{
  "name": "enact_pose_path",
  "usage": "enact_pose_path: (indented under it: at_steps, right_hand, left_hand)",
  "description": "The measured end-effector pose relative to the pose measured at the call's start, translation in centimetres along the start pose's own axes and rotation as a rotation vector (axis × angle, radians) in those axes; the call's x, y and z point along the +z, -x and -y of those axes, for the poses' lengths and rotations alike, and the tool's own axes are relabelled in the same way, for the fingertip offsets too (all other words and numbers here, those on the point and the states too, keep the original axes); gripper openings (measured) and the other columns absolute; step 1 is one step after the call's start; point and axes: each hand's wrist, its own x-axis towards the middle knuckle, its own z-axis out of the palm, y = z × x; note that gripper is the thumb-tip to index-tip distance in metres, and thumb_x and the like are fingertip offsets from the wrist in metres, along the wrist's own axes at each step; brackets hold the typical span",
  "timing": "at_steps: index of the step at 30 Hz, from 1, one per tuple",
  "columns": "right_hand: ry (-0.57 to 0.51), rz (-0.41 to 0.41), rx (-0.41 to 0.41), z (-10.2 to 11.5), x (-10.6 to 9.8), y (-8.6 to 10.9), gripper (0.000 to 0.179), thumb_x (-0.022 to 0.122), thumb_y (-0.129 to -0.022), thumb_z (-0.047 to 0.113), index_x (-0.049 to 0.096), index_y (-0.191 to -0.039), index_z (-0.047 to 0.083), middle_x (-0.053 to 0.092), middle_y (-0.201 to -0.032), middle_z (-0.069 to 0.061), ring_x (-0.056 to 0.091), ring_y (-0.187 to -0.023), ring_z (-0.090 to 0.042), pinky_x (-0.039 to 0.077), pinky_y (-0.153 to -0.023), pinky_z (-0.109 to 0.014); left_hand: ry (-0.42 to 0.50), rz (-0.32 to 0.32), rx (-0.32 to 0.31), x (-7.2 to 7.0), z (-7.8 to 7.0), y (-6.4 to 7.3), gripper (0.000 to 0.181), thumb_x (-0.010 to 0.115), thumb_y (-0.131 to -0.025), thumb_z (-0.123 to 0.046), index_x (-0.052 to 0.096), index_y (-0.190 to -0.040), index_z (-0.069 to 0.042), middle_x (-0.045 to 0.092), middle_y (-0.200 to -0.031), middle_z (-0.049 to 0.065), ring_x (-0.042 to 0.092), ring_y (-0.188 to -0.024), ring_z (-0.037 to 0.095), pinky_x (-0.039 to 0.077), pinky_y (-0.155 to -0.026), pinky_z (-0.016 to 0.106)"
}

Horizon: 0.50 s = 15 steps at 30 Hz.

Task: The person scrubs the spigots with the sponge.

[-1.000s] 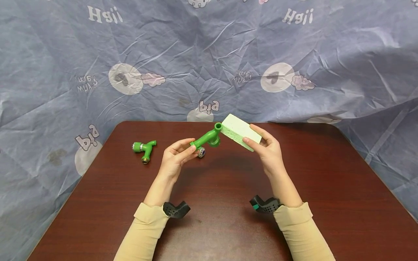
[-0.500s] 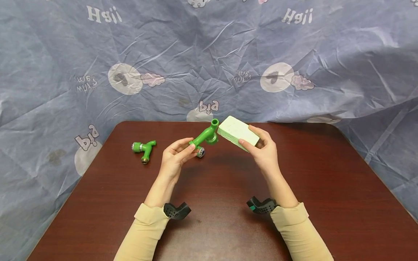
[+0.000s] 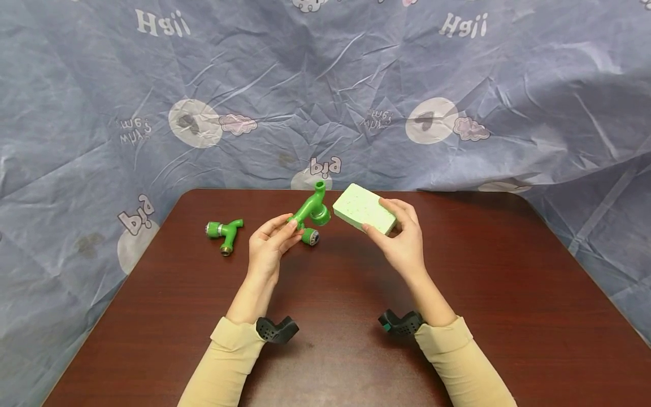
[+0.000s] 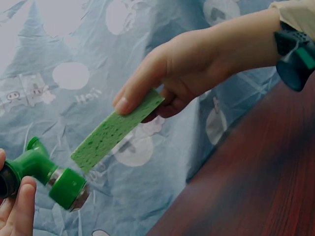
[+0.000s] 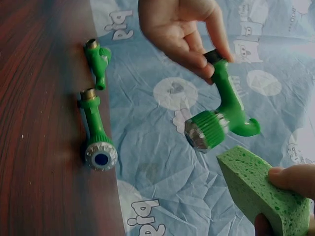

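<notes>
My left hand (image 3: pixel 267 246) pinches a green tap (image 3: pixel 310 208) by its dark inlet end, above the table. Its spout points up in the head view; the ribbed knob faces away from the fingers in the right wrist view. Between thumb and fingers, my right hand (image 3: pixel 404 240) grips a light green sponge (image 3: pixel 362 206), a thick block with small pores. The sponge is close to the held tap, and a small gap shows between them in the right wrist view (image 5: pixel 266 184). The palm side of the right hand is partly hidden.
A second green tap (image 3: pixel 226 234) with a brass inlet lies on the brown table (image 3: pixel 335 350) at the left. A third tap (image 3: pixel 311 237) lies behind my left hand, partly covered. A grey-blue printed cloth (image 3: pixel 325 102) hangs behind the table.
The held tap has shifted left and turned, its spout end rising. My right hand has moved left with the sponge and tilted it, showing more of its broad face.
</notes>
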Motion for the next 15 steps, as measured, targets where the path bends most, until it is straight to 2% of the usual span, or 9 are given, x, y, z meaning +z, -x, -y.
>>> enact_pose_path:
  at_steps: [4,7,11,15]
  right_hand:
    - [0.004,-0.008,-0.001,-0.2,0.0,-0.1,0.053,0.076,-0.073,-0.005,0.056,-0.122,-0.010,0.045,-0.125,-0.025,0.049,-0.090,-0.023,0.044,-0.064,-0.015]
    - [0.000,0.012,0.000,-0.3,0.0,-0.1,0.054,0.076,-0.073,-0.004,0.056,-0.123,-0.010,0.045,-0.125,-0.025,0.049,-0.092,-0.024,0.044,-0.065,-0.014]
    - [-0.061,0.042,0.030,-0.5,-0.4,-0.3,0.054,0.076,-0.073,-0.006,0.055,-0.123,-0.009,0.045,-0.124,-0.023,0.052,-0.084,-0.021,0.047,-0.065,-0.013]
    - [-0.092,0.031,0.082,-0.8,-1.0,-0.7,0.054,0.075,-0.074,-0.006,0.056,-0.125,-0.008,0.046,-0.124,-0.018,0.053,-0.075,-0.015,0.048,-0.062,-0.012]
  left_hand:
    - [-0.016,0.070,-0.023,0.4,0.2,0.3,0.025,0.065,-0.084,0.006,0.062,-0.108,0.010,0.068,-0.084,0.008,0.069,-0.070,0.018,0.058,-0.068,0.029]
    - [-0.021,0.078,-0.027,0.6,0.3,0.4,0.024,0.065,-0.084,0.006,0.063,-0.107,0.009,0.068,-0.084,0.008,0.069,-0.070,0.018,0.058,-0.068,0.029]
    - [0.004,-0.009,-0.009,0.0,0.0,-0.1,0.018,0.064,-0.084,0.007,0.067,-0.102,0.003,0.067,-0.083,0.008,0.069,-0.070,0.017,0.057,-0.068,0.028]
    - [0.021,-0.092,-0.003,-1.2,-0.7,-0.8,0.019,0.067,-0.083,0.005,0.070,-0.096,-0.007,0.066,-0.082,0.007,0.069,-0.073,0.018,0.057,-0.073,0.029]
